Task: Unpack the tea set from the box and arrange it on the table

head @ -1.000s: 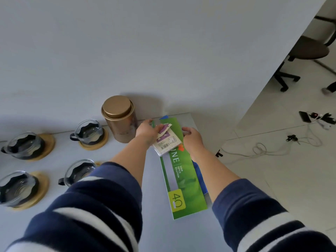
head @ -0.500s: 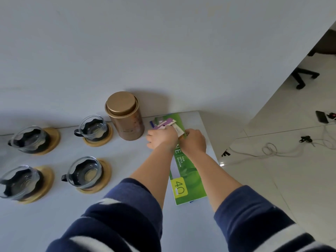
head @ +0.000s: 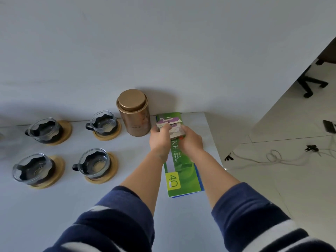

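Observation:
Several glass cups on round wooden coasters stand on the left of the white table (head: 109, 200): one at the back (head: 102, 122), one in front of it (head: 94, 163), two further left (head: 44, 130) (head: 33, 169). A gold tea tin (head: 134, 113) stands upright by the wall. Just right of it, my left hand (head: 160, 140) and my right hand (head: 190, 140) together hold a small stack of white and purple packets (head: 171, 127) above the far end of a green folder (head: 179, 171). Fingers hide most of the packets.
The green folder lies on a blue one along the table's right edge. The wall is directly behind the tin. To the right the floor drops away, with cables (head: 276, 157), a phone (head: 329, 126) and an office chair base (head: 311, 84).
Both hands have closed together on the packets, which moved slightly toward the wall and the tin. The view has shifted right, bringing the cups more fully into sight.

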`<state>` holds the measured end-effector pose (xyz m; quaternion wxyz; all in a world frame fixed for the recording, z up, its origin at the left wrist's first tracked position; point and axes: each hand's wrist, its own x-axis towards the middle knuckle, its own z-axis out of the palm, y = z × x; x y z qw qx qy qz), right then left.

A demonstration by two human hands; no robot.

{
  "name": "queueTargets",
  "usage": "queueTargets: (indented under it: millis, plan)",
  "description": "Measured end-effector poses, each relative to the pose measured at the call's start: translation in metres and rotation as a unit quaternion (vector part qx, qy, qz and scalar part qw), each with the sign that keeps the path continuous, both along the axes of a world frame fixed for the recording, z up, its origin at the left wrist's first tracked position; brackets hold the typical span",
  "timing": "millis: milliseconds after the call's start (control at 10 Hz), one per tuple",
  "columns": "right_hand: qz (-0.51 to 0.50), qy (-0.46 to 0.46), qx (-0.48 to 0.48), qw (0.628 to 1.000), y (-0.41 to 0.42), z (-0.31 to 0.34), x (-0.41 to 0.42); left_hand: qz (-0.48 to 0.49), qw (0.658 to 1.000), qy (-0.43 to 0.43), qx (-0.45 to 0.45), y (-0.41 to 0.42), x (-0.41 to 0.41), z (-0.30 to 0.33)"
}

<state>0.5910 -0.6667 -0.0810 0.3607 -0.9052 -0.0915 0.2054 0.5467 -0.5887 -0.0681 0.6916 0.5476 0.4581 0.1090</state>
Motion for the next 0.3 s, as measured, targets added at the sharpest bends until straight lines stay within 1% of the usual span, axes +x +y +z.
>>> queueTargets:
  millis: [100,200,300]
  plan:
    - [-0.01,-0.006,0.036,0.999,0.002,0.003,-0.004,-0.018,0.998,-0.051,-0.02,0.003,-0.013,0.005]
    - [-0.02,0.009,0.079,0.997,-0.007,0.005,-0.014,-0.082,0.995,-0.061,0.005,0.011,-0.024,0.01]
    - [-0.014,0.025,0.091,0.995,-0.02,0.009,-0.029,-0.132,0.987,0.007,0.091,0.012,-0.041,0.01]
